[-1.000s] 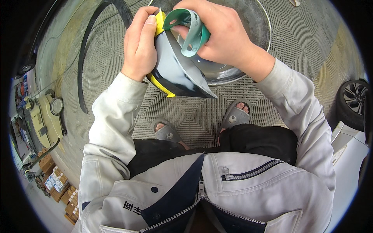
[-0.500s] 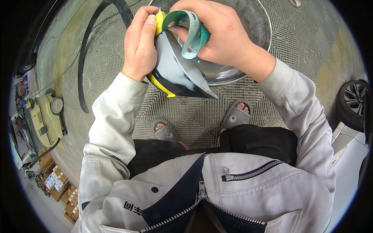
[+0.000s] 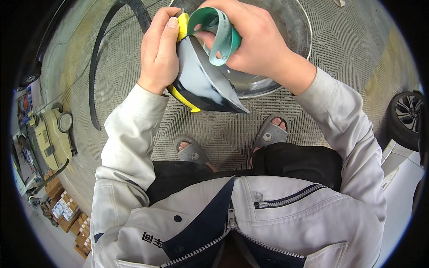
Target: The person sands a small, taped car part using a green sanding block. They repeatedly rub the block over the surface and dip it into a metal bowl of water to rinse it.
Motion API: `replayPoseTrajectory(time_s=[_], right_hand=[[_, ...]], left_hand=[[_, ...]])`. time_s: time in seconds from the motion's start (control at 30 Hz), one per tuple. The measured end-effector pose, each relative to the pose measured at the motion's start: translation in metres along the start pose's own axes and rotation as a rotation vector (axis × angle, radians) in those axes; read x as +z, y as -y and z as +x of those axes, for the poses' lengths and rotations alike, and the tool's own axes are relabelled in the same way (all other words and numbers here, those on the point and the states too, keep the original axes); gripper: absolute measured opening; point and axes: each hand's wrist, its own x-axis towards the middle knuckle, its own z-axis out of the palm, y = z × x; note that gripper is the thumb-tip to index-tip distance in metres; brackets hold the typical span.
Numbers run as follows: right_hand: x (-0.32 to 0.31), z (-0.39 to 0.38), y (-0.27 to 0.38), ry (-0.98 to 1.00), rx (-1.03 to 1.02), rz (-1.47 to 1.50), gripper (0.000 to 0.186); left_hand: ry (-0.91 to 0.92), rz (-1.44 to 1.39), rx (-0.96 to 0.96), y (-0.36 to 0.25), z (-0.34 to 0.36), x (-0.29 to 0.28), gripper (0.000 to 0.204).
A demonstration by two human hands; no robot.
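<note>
My left hand (image 3: 160, 56) is closed round the upper left edge of a curved car trim piece (image 3: 203, 76), black with patches of grey primer, perhaps a mirror cover. Yellow masking tape (image 3: 184, 99) runs along its left edge, with more near my left thumb. In my right hand (image 3: 259, 40) is a green sanding disc (image 3: 222, 44) with punched holes, bent into a loop. The disc's left end touches or nearly touches the top of the trim piece beside the tape; my right fingertips are partly hidden behind it.
Beyond the trim piece a round metal basin (image 3: 309, 33) stands on the grey grated floor (image 3: 348, 58). A black curved strip (image 3: 94, 71) lies to the left. A wheel (image 3: 406, 118) is at the right, a beige wheeled machine (image 3: 47, 138) and cardboard boxes (image 3: 67, 214) at far left.
Both hands and the trim piece stay nearly in place. The loop of the sanding disc has shifted up very slightly, and my left hand has moved a touch to the left.
</note>
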Motion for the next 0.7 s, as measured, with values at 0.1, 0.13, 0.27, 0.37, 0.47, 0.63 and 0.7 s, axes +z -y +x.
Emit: replayPoseTrajectory(time_s=[0.1, 0.13, 0.27, 0.37, 0.47, 0.63, 0.7], right_hand=[[0.0011, -0.0032, -0.0029, 0.023, 0.05, -0.021, 0.04], [0.0009, -0.0036, -0.0042, 0.04, 0.067, -0.031, 0.04], [0.001, -0.0043, -0.0076, 0.019, -0.008, -0.008, 0.04], [0.0019, -0.0037, -0.0073, 0.004, -0.025, 0.001, 0.039], [0.002, -0.0021, -0.0066, -0.006, -0.063, -0.004, 0.038], [-0.0008, 0.0011, -0.0048, -0.007, -0.122, -0.044, 0.037], [-0.0012, 0.0011, -0.0036, -0.001, -0.106, -0.031, 0.037]], left_hand=[[-0.032, 0.021, 0.005, -0.0014, -0.0005, 0.0011, 0.035], [-0.041, 0.042, 0.02, -0.0019, -0.0003, 0.0009, 0.035], [-0.015, 0.042, 0.03, -0.0032, 0.0001, 0.0017, 0.035], [-0.03, 0.057, 0.034, -0.0038, 0.0001, 0.0019, 0.035], [-0.022, 0.089, 0.051, -0.0039, 0.0003, 0.0013, 0.035], [0.035, 0.077, -0.038, -0.0058, -0.0008, -0.003, 0.039], [0.044, 0.075, -0.04, -0.0062, -0.0011, -0.0034, 0.038]])
